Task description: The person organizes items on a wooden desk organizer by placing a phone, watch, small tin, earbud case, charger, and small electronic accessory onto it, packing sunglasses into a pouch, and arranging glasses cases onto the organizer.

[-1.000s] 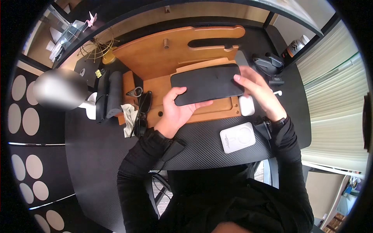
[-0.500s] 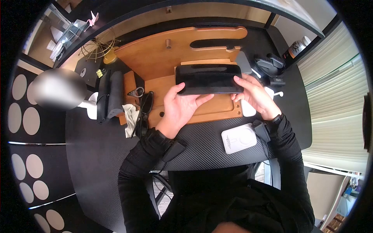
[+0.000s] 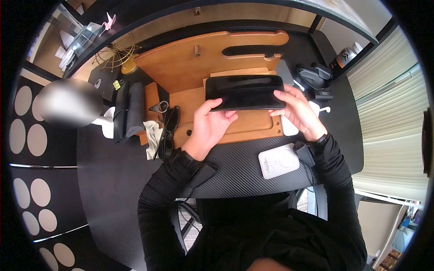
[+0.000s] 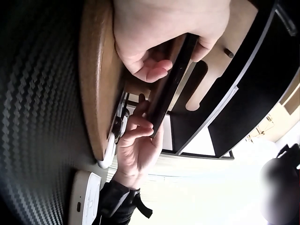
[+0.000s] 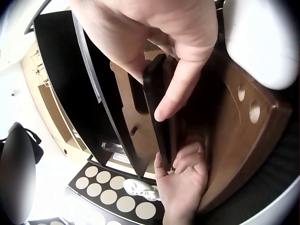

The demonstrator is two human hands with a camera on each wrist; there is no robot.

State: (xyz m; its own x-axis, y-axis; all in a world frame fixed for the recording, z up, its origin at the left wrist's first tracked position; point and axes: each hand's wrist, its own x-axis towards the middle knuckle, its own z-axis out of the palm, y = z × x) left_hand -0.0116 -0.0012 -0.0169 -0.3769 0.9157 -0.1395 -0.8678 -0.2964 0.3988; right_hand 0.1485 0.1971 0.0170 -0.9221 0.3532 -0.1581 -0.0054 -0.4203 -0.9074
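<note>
A flat black slab [image 3: 246,92], phone-like with a glossy face, is held sideways above the wooden organizer [image 3: 185,98]. The left hand [image 3: 208,124] grips its left end, thumb on the near corner and fingers curled beneath. At the other end the right hand [image 3: 300,113] pinches it between thumb and fingers. Seen edge-on, the slab [image 4: 173,84] spans both hands in the left wrist view. In the right wrist view the right hand's finger lies along the slab's [image 5: 158,112] underside, with the left hand [image 5: 180,187] at its far end.
A white power-bank-like block [image 3: 279,161] lies near the desk's front edge. Sunglasses [image 3: 169,131], a cloth [image 3: 153,139] and dark rolled cases [image 3: 134,108] are at the left. A white rounded case [image 3: 289,126] sits by the organizer's right end; a black stand [image 3: 314,77] is behind.
The slab has tilted from its matte side to show a glossy face, and shifted slightly right. The left fingers have drawn in beneath it; the right hand has moved lower at its end.
</note>
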